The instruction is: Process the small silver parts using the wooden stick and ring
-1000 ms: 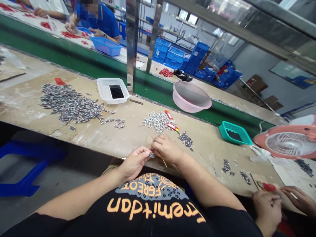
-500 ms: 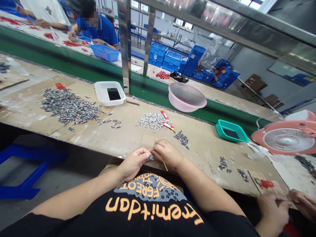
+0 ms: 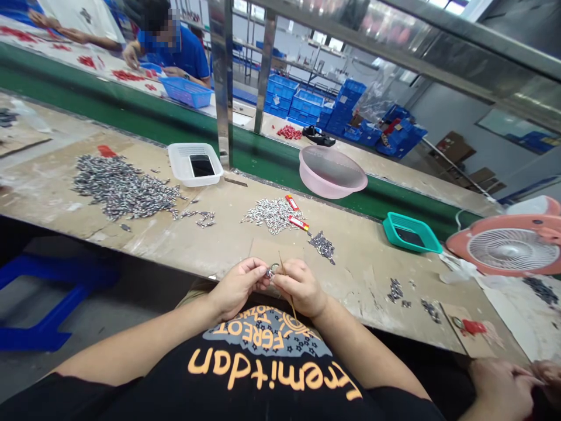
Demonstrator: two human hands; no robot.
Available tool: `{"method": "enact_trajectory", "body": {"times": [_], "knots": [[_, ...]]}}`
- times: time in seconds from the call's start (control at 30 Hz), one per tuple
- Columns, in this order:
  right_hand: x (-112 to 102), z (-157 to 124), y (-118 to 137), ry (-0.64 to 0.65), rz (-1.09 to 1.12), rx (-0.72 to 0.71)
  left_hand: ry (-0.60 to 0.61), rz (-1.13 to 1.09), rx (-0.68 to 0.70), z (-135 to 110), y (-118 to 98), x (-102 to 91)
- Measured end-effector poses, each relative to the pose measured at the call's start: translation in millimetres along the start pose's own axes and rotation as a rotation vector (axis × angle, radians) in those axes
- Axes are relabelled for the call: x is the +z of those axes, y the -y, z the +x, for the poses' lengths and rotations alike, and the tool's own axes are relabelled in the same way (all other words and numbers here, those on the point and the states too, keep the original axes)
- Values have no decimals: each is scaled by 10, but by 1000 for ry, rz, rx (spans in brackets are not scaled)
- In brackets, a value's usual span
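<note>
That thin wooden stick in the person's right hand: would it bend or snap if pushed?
Probably light and a little springy, as the stick looks very slender. A hard sideways push might snap it. Set down, it might roll if round.

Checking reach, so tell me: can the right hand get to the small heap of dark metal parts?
Probably yes. The right hand sits just below the heap of dark metal parts, with only bare bench between them. It holds a thin wooden stick, though, so it may need freeing first.
</note>
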State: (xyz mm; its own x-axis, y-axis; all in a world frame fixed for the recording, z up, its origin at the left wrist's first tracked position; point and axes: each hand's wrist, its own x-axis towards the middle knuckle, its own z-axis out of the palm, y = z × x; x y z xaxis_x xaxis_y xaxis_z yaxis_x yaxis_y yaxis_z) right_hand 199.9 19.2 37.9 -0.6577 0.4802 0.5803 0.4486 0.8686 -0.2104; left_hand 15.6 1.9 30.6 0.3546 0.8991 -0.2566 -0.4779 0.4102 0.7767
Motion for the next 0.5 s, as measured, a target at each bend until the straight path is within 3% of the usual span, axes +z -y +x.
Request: {"method": "enact_trajectory", "body": {"times": [0.5], "knots": [[-18,29,37,104,33,5,-24,161,93,-7,-2,-18]]}}
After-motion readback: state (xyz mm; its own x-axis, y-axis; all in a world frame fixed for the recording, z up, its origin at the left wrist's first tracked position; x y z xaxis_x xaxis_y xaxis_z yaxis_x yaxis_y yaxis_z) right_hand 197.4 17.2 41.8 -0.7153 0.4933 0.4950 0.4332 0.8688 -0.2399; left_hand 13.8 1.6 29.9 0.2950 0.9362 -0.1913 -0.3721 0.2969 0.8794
